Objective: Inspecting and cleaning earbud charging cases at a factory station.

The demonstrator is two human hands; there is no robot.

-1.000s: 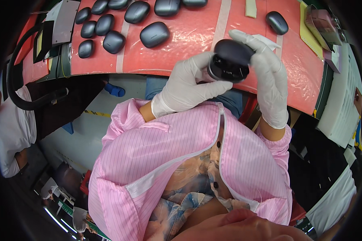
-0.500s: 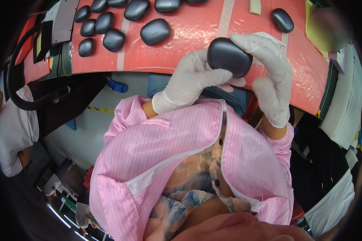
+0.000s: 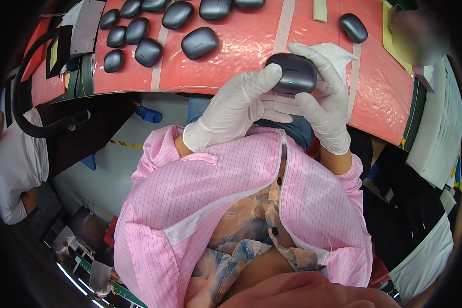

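A dark grey, rounded earbud charging case (image 3: 299, 77) is held above the near edge of the red-covered table. A small green light glows on its side toward me. My left hand (image 3: 236, 100), in a white glove, grips the case's left end, with the thumb on top and other fingers reaching beneath. My gloved right hand (image 3: 326, 95) is closed round the right end, its fingers on the far side and the thumb on the near side. Behind the right fingers lies a white cloth (image 3: 339, 55), partly hidden.
Several similar cases (image 3: 200, 43) lie at the left and middle of the red mat (image 3: 231, 64). Another case (image 3: 353, 27) rests alone at the right, near a yellow tray (image 3: 390, 41). A black hose (image 3: 16, 97) curves at the left, where another person (image 3: 23, 164) stands.
The case has been turned, bringing its printed side and a green light into view. My right hand has moved in leftward, and its thumb now presses the case's near side.
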